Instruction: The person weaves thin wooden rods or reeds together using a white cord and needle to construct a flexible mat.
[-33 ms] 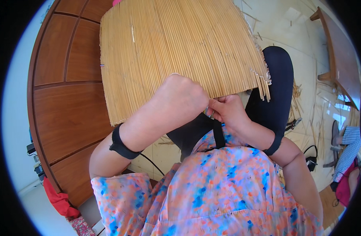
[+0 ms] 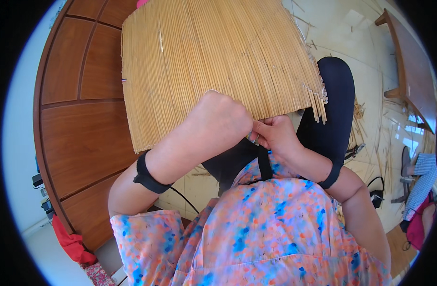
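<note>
A wide panel of straw-coloured stalks [image 2: 204, 52], laid side by side, slopes across my lap. My left hand [image 2: 218, 114] is closed in a fist over its near edge, back of the hand up, so whatever its fingers hold is hidden. Close beside it, my right hand [image 2: 277, 133] pinches thumb against fingers just under that edge. Something small and shiny shows between the two hands, too little of it to name. A few loose stalk ends [image 2: 318, 107] stick out at the panel's near right corner.
To the left stands a brown wooden panelled cabinet [image 2: 85, 138]. Stalk scraps litter the tiled floor [image 2: 371, 57] on the right, near a wooden bench [image 2: 411, 66]. Another person's checked trouser leg [image 2: 420, 183] shows at the far right. Pliers-like tool [image 2: 355, 150] lies by my knee.
</note>
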The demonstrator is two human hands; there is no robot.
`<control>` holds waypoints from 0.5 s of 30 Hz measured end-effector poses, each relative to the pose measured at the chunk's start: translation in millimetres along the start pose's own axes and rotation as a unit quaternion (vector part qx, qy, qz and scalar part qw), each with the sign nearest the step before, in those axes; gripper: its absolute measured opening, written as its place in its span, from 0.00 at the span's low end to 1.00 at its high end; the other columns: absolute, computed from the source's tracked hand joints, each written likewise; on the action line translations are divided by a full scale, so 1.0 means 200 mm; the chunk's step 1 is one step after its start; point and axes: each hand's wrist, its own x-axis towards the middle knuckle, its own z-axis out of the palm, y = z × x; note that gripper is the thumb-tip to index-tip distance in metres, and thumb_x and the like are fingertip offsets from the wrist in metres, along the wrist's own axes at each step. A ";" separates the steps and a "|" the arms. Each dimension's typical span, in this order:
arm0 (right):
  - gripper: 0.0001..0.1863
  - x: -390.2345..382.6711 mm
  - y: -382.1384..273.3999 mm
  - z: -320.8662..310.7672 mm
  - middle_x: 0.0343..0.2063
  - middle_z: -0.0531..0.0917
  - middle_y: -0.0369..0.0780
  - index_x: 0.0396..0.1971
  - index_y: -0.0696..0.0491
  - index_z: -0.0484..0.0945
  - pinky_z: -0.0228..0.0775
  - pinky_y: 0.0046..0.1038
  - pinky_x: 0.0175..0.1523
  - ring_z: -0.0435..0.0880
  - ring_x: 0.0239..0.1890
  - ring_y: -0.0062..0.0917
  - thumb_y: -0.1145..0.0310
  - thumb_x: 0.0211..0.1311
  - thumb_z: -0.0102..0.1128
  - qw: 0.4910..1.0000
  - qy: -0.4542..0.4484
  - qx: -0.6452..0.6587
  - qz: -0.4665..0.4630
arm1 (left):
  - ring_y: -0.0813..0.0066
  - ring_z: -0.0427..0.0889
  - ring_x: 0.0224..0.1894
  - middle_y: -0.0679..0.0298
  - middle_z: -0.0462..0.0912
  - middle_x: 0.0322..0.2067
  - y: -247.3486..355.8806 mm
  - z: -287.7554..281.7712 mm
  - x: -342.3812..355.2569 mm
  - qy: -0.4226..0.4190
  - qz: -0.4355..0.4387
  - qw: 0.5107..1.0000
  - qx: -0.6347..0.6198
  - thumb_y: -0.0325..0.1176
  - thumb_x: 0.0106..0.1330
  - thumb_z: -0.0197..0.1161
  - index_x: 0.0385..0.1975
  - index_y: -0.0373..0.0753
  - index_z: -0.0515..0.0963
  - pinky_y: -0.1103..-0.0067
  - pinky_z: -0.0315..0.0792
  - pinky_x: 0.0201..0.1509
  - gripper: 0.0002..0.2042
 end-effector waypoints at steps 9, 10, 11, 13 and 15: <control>0.11 0.01 0.04 -0.01 0.16 0.78 0.39 0.21 0.62 0.78 0.52 0.16 0.15 0.67 0.12 0.13 0.71 0.59 0.62 0.999 -0.014 0.033 -0.021 | 0.70 0.81 0.21 0.64 0.78 0.18 0.05 0.07 0.02 -0.003 0.001 1.000 0.001 0.31 0.51 0.59 0.19 0.40 0.75 0.75 0.73 0.21 0.04; 0.11 0.01 0.03 -0.01 0.16 0.78 0.39 0.21 0.62 0.78 0.52 0.16 0.15 0.67 0.12 0.13 0.71 0.59 0.62 0.999 -0.012 0.032 -0.023 | 0.70 0.81 0.22 0.64 0.78 0.18 0.05 0.08 0.01 0.010 -0.007 1.000 -0.014 0.31 0.52 0.58 0.20 0.39 0.75 0.75 0.74 0.22 0.04; 0.11 0.01 0.02 -0.01 0.16 0.78 0.39 0.22 0.62 0.78 0.53 0.16 0.15 0.67 0.12 0.14 0.70 0.59 0.62 1.000 -0.009 0.021 -0.015 | 0.70 0.82 0.22 0.64 0.78 0.19 0.05 0.08 0.01 0.023 -0.017 0.999 -0.029 0.32 0.54 0.58 0.22 0.39 0.74 0.75 0.74 0.22 0.04; 0.11 0.01 0.02 -0.01 0.17 0.78 0.39 0.22 0.62 0.78 0.53 0.16 0.15 0.67 0.12 0.14 0.70 0.58 0.63 1.000 -0.007 0.007 -0.008 | 0.69 0.82 0.22 0.63 0.78 0.19 0.07 0.09 0.00 0.031 -0.037 0.999 -0.023 0.32 0.54 0.58 0.23 0.39 0.73 0.76 0.74 0.22 0.04; 0.10 0.01 0.02 -0.02 0.17 0.78 0.39 0.26 0.61 0.78 0.53 0.16 0.15 0.68 0.12 0.14 0.68 0.57 0.64 1.000 -0.002 0.028 -0.002 | 0.69 0.82 0.22 0.62 0.78 0.20 0.08 0.06 -0.01 0.048 -0.060 0.997 -0.006 0.32 0.55 0.57 0.24 0.39 0.72 0.76 0.75 0.22 0.04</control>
